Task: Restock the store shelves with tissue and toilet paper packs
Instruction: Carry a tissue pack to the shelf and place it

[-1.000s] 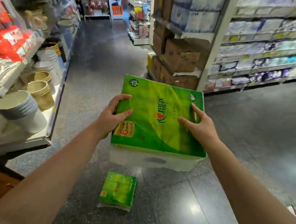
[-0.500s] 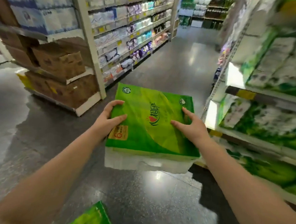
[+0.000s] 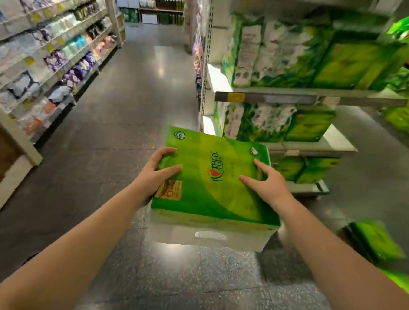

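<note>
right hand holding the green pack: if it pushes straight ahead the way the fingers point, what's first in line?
Probably the lower shelf of green packs; right hand points up-left over the tissue pack. Depth unclear.

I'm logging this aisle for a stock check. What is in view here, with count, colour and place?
tissue pack: one, green with a white side, held in mid-air at centre.
shelf unit: one, white, right of centre, stacked with green-and-white packs.
packs on the floor: at least two, green, blurred, far right.
long shelving: one run, white, left of the aisle, with pale and purple goods.
floor: dark grey, glossy.
left hand: one, gripping the pack's left edge.
right hand: one, gripping the pack's right edge.
</note>
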